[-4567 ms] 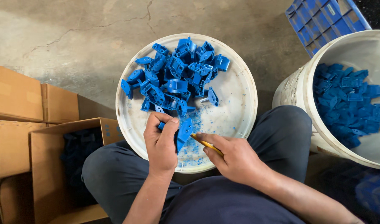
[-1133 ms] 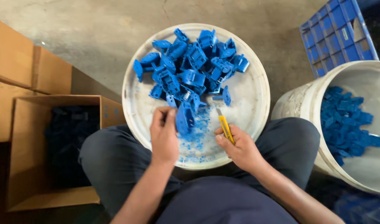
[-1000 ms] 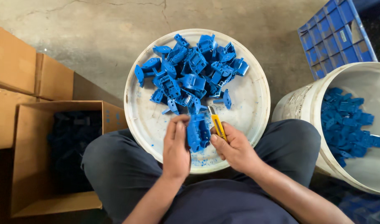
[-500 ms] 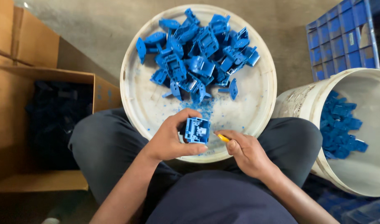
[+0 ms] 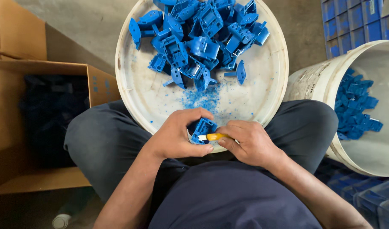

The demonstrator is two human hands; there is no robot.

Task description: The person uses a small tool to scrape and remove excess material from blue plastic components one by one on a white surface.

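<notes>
Left hand [image 5: 177, 138] grip closed around blue plastic part [image 5: 201, 129]; right hand [image 5: 249, 142] grip tight on yellow knife [image 5: 214, 136].

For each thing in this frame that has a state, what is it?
Left hand: closed around a blue plastic part.
Right hand: gripping a yellow-handled knife, against the part.
Round white tub: holds loose blue parts and shavings.
White bucket: partly filled with parts.
Brown cardboard box: open.

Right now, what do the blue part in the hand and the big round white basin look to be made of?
Blue part: likely moulded plastic, evenly coloured, slight sheen, with blue shavings scattered nearby. White basin: probably plastic too, matte, scuffed and stained.
</notes>
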